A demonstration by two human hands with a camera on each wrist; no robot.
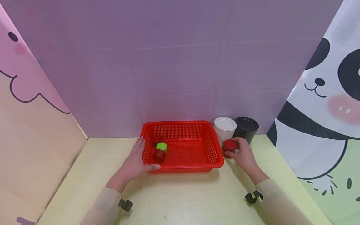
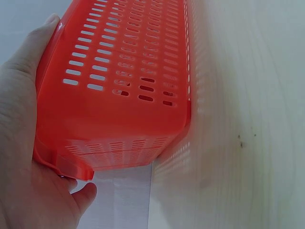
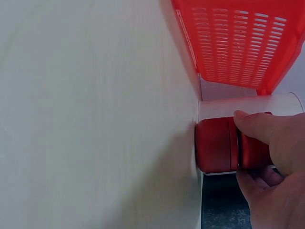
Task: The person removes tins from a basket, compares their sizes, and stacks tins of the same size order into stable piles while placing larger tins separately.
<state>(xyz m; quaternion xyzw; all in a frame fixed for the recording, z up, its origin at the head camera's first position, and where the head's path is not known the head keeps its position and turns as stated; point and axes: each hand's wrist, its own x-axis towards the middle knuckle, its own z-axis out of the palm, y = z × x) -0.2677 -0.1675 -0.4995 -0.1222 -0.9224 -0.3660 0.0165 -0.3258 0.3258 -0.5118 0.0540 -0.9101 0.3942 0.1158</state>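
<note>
My right hand (image 1: 244, 153) grips a small red canister (image 1: 230, 145) between thumb and fingers, just right of the red basket (image 1: 180, 170). In the right wrist view a dark seam rings the canister (image 3: 214, 145), and the fingers hold the part above it. It stands upright with its base at the tabletop. My left hand (image 1: 134, 161) rests on the basket's front left corner, thumb along the front rim and fingers stretched along the left side. Inside the basket's left end lie a lime-green round piece (image 1: 161, 147), a red cylinder (image 1: 159, 156) and a dark red piece (image 1: 157, 139).
Behind the right hand stand a white can (image 1: 225, 123) and a black can (image 1: 247, 124), side by side near the purple backdrop (image 1: 180, 68). Pale wooden tabletop (image 1: 182, 197) extends in front of the basket. Printed cloth panels border both sides.
</note>
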